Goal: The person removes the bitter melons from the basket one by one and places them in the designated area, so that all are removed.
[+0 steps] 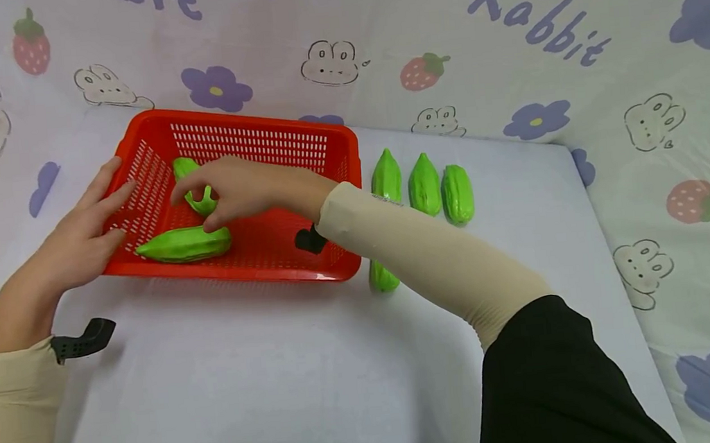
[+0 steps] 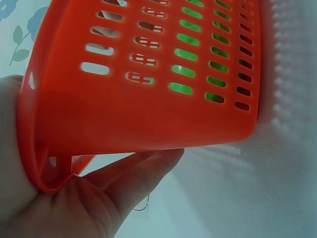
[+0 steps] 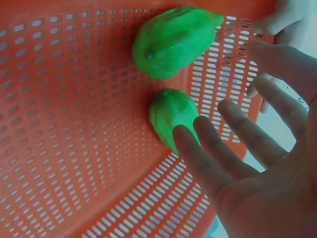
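Observation:
A red slotted plastic basket (image 1: 271, 275) stands on the white-covered table. My left hand (image 1: 83, 236) grips its left end at the rim, and in the left wrist view the fingers (image 2: 141, 178) lie along the outside of the wall. Inside, at the left, lie two bright green, ridged, gourd-like vegetables: a front one (image 1: 184, 244) lying lengthwise and a rear one (image 1: 184, 167), partly hidden by my other hand. Over these two reaches my right hand (image 1: 236, 185). Its fingers are spread with nothing between them, the fingertips close to the rear vegetable (image 3: 171, 114) in the right wrist view.
Right of the basket lie several more green vegetables, among them a plump one (image 1: 424, 185), a blunt one (image 1: 458, 194) and one partly hidden under my right sleeve (image 1: 384, 276). A patterned cloth (image 1: 363, 12) with rabbits and flowers hangs behind the table.

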Tool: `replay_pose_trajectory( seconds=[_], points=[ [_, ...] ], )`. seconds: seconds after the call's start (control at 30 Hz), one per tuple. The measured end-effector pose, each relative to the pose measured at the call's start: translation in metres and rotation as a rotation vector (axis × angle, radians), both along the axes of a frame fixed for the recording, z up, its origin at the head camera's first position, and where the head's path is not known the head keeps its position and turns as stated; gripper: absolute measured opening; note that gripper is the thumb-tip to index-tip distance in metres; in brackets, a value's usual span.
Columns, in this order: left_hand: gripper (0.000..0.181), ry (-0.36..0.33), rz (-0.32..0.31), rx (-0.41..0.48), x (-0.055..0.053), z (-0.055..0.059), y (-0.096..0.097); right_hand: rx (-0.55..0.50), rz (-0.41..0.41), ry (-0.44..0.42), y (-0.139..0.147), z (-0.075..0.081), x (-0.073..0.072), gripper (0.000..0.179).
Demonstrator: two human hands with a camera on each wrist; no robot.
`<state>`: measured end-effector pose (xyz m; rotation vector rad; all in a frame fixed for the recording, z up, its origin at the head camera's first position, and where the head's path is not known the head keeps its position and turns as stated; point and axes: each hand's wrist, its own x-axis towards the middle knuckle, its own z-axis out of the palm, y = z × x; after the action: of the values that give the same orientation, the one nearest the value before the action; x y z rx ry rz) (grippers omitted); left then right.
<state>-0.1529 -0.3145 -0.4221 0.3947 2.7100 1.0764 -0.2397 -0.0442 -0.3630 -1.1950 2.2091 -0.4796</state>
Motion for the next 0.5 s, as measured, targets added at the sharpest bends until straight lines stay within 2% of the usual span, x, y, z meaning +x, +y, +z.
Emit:
replay_pose_trajectory(
  seconds=[0.27,0.5],
  points=[
    [0.069,-0.004,-0.004,0.007,-0.003,0.0,0.002,0.033,-0.041,-0.064,-0.006,-0.006,0.001,0.055],
    [0.068,0.005,-0.003,0.018,-0.001,0.0,0.002,0.086,-0.023,-0.078,-0.015,-0.012,0.002,0.058]
  ],
)
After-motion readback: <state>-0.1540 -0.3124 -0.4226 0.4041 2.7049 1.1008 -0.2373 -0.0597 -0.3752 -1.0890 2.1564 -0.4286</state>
